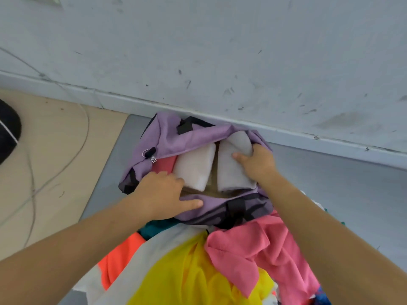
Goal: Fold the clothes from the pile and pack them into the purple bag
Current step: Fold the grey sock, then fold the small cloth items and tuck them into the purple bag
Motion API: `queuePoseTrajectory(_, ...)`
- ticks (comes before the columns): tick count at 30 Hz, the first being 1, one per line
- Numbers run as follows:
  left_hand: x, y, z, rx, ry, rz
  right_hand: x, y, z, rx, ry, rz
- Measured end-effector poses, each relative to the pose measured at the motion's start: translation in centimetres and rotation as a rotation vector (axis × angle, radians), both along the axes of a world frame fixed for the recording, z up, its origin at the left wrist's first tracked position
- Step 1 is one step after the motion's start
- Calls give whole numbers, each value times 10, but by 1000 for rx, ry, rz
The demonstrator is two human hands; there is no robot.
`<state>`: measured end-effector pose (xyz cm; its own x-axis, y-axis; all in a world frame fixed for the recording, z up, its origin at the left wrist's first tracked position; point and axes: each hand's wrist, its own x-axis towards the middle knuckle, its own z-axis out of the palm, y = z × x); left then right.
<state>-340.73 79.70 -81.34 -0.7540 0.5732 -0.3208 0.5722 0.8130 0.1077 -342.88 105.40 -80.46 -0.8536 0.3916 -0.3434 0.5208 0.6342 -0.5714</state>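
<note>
Floor [50,155] showed beige at the left, beside the grey worktop [330,183]. Left hand [160,194] pressed the bag [176,137] rim, its grip flat and holding nothing. The bag lay open against the worktop's far edge, two white folds [195,166] inside. Right hand [257,164] gripped the right fold. The pile [220,260] lay at the near edge.

Bag [187,137] thin matt purple cloth, small shiny metal zip pull [153,159]. Folded whites [195,168] soft, fuzzy. Pile [220,260] matt cloth. Wall [220,51] scuffed matt paint.
</note>
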Motion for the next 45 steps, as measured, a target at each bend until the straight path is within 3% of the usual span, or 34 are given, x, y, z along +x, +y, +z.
queuePoseTrajectory(3, 2, -1, -6, 29, 11, -35, -4, -6, -9, -119, -24, -160)
queuePoseTrajectory(7, 4, -2, -9, 73, 74, -17, -4, -10, -18, -50, -335, -95)
queuePoseTrajectory(8, 4, -3, -9, 73, 72, -12, -3, -9, -19, -125, -328, -101)
queuePoseTrajectory(11, 4, -3, -10, 84, 68, -2, 6, -8, -27, -663, -223, -164)
queuePoseTrajectory(13, 3, -3, -8, 92, 73, 5, 10, -10, -30, -778, -221, -139)
queuePoseTrajectory(14, 4, -3, -7, 94, 74, 10, 11, -11, -31, -689, -226, -92)
queuePoseTrajectory(18, 4, -5, -4, 92, 56, 10, 13, -6, -31, 6, -206, 240)
queuePoseTrajectory(23, 4, -12, 5, -7, -31, 19, 28, 13, 8, 550, -201, 640)
queuePoseTrajectory(26, -1, -13, 24, 88, 91, 61, 37, 26, 43, 868, 4, 826)
queuePoseTrajectory(28, -4, -13, 41, 265, 266, 119, 43, 34, 62, 934, 109, 808)
queuePoseTrajectory(31, 0, -11, 64, 480, 605, 114, 61, 34, 79, 835, 426, 512)
queuePoseTrajectory(33, 14, 2, 74, 564, 645, 3, 81, 22, 81, 737, 611, 389)
queuePoseTrajectory(36, 52, 29, 64, 599, 447, -184, 126, 0, 66, 438, 614, 294)
queuePoseTrajectory(39, 85, 46, 34, 320, -18, -145, 179, -18, 28, 127, 146, 402)
queuePoseTrajectory(41, 97, 51, 16, 218, -219, -138, 210, -23, 2, 184, -144, 576)
queuePoseTrajectory(42, 103, 54, 13, 209, -277, -134, 221, -24, -7, 214, -165, 606)
queuePoseTrajectory(45, 114, 63, 17, 305, -282, -134, 238, -27, 0, 121, 6, 479)
